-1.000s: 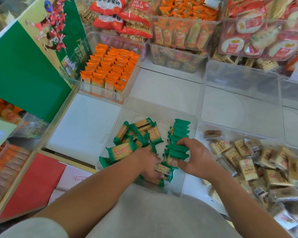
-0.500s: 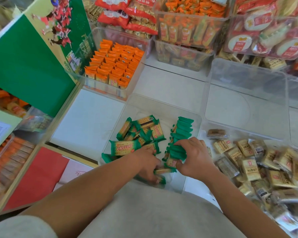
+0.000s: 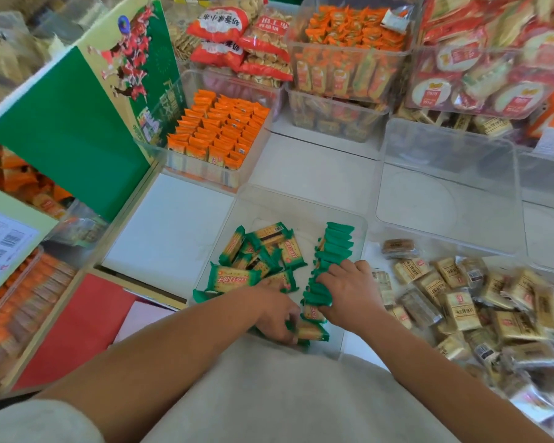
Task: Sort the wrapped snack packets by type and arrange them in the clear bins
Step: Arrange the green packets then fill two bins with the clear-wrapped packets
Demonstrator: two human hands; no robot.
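Now, hands first:
Left hand (image 3: 277,314): low at the near edge of the clear bin (image 3: 301,204), fingers curled down onto a green packet (image 3: 312,332) lying flat, its long axis running 9 to 3 o'clock; whether it is pinched or only pressed I cannot tell.
Right hand (image 3: 349,290): just at 3 o'clock of the left, fingers bent and pressed together against the near end of the green row (image 3: 331,251).
Green row: packets standing on edge, one behind another, the line running from 6 towards 12 o'clock along the bin's right side.
Loose green packets (image 3: 256,254): heaped in the bin's left half, long axes pointing every way.
Tan packets (image 3: 461,308): a loose pile at 3 o'clock, outside that bin.
Empty bin (image 3: 445,174): at 1 o'clock, beyond the pile.
Orange packets (image 3: 218,129): upright in neat rows in a bin at 11 o'clock.
Green box (image 3: 68,129): at 10 o'clock, beside the orange rows.
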